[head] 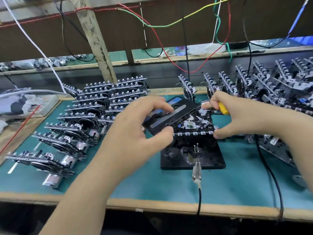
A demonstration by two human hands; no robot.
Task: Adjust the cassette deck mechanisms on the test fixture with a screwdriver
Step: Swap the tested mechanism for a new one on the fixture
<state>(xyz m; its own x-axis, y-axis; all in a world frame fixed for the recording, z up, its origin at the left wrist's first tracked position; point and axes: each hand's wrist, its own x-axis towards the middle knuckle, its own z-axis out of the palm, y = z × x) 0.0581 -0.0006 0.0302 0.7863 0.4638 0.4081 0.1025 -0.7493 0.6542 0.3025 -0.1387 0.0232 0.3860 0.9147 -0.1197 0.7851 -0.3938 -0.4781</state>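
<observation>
Over the black fixture (193,158), left hand (140,121) is gripping a cassette (172,116); right hand (237,112) is pinching the mechanism (196,126), fingers curled around a yellow screwdriver (223,108).

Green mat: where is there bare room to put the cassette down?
Bare green mat lies between the black fixture base, the left row of mechanisms and the bench's front edge, and again right of the base before the black cable. The back and far right are packed with mechanisms.
</observation>
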